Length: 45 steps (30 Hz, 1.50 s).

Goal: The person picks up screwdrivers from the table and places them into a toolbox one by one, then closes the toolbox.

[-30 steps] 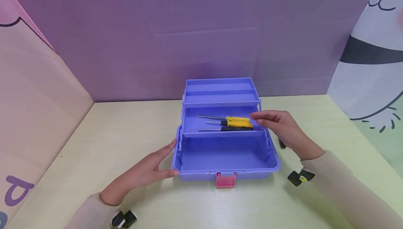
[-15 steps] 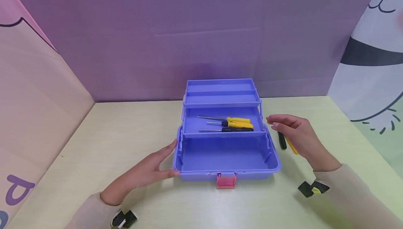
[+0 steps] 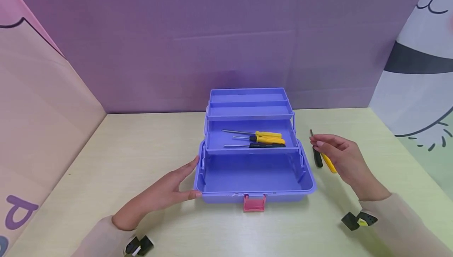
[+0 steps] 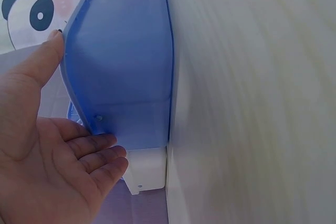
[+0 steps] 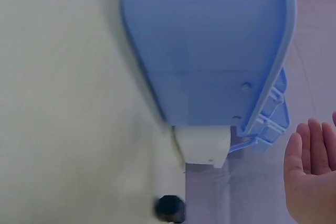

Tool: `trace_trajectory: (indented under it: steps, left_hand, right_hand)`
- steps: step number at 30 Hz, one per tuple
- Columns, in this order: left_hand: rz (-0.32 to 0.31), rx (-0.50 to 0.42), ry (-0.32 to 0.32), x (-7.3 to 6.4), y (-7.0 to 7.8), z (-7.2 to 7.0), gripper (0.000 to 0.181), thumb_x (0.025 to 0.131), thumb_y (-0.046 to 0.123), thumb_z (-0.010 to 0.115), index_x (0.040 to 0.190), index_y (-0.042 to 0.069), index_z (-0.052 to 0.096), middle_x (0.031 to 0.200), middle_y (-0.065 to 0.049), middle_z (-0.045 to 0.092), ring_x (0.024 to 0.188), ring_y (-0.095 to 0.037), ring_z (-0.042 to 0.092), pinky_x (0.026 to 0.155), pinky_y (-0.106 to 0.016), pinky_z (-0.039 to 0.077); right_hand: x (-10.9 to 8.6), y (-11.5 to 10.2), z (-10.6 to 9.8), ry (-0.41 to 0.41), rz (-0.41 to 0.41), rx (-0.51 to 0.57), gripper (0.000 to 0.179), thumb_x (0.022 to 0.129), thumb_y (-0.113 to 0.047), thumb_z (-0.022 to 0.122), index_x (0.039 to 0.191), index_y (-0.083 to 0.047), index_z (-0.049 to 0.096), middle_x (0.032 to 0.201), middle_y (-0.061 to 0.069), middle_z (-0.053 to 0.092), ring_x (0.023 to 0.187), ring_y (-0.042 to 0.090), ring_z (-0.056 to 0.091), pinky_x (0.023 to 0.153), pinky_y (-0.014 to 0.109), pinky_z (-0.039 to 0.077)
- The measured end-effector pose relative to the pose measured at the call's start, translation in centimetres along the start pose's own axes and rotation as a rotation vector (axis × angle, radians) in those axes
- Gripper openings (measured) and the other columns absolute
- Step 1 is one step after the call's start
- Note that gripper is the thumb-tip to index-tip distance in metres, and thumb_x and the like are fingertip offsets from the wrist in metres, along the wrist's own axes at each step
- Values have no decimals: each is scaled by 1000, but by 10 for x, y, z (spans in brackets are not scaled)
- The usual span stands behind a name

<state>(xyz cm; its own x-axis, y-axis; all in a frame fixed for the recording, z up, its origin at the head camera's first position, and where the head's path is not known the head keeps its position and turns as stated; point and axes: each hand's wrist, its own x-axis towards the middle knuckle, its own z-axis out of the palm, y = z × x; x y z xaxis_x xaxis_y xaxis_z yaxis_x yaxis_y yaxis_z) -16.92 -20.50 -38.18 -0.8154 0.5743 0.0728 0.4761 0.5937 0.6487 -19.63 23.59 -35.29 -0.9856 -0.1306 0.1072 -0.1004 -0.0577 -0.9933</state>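
Observation:
A purple toolbox (image 3: 255,170) stands open in the middle of the table, its trays folded back in steps. The middle tray (image 3: 212,139) holds yellow-handled screwdrivers (image 3: 267,136) and a black-handled one (image 3: 265,145). My left hand (image 3: 170,188) rests flat against the box's left front corner, thumb on the rim (image 4: 55,51). My right hand (image 3: 341,158) hovers with straight fingers to the right of the box, holding nothing, just above a pair of pliers (image 3: 320,158) with black and yellow handles lying on the table. The right wrist view shows the box's side wall (image 5: 210,51) and the empty palm (image 5: 312,174).
The pale green table (image 3: 124,158) is fenced by a purple back wall (image 3: 226,33), a pink panel (image 3: 35,111) on the left and a panda panel (image 3: 421,72) on the right. A pink latch (image 3: 253,202) hangs at the box's front.
My right hand has drawn back from the middle tray to the right, past the box's side, and now hangs over the pliers. The left hand and the box have stayed put.

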Motion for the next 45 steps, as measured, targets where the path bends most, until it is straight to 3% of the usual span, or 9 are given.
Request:
trace_trajectory:
  steps: [7, 12, 19, 28, 33, 45]
  left_hand:
    - [-1, -14, -5, -1, -1, 2, 90, 85, 43, 66, 150, 4, 18, 154, -13, 21, 139, -33, 25, 109, -50, 29]
    - [-2, -8, -6, -1, -2, 2, 90, 85, 44, 66, 150, 5, 18, 154, -11, 21, 139, -32, 24, 109, -49, 28]
    - [-1, -5, -12, -1, -1, 2, 90, 85, 45, 65, 150, 3, 18, 154, -12, 21, 139, -32, 25, 109, -50, 28]
    - [-5, -16, -20, -1, -1, 4, 90, 85, 44, 66, 150, 5, 18, 154, -12, 21, 139, -33, 25, 108, -50, 29]
    - [-3, -5, -17, -1, -2, 3, 91, 84, 44, 66, 150, 5, 18, 154, -13, 22, 138, -34, 26, 108, -51, 30]
    - [-1, 1, 9, 1, -1, 0, 91, 84, 41, 68, 150, 4, 17, 154, -14, 22, 138, -34, 26, 108, -51, 31]
  right_hand:
    - [-7, 12, -8, 6, -9, 176, 25, 94, 0, 53, 108, -11, 71, 104, -4, 70, 99, 7, 65, 88, 18, 50]
    - [-12, 20, -13, 73, -66, 330, 27, 94, 4, 51, 108, -7, 71, 104, 0, 71, 98, 10, 66, 87, 19, 50]
    - [-19, 29, -18, 135, -115, 452, 27, 94, 7, 48, 106, -1, 70, 104, 4, 71, 98, 12, 66, 88, 22, 50]
    - [-24, 34, -27, 197, 44, 602, 24, 93, 5, 51, 101, -3, 72, 101, 4, 71, 95, 13, 68, 84, 22, 53]
    - [-27, 35, -33, 204, 66, 559, 25, 93, 4, 51, 100, -5, 73, 101, 1, 71, 94, 10, 67, 83, 21, 52]
    - [-18, 37, -50, 234, 138, 290, 16, 90, -7, 62, 96, -17, 73, 96, -9, 71, 90, 1, 66, 81, 14, 51]
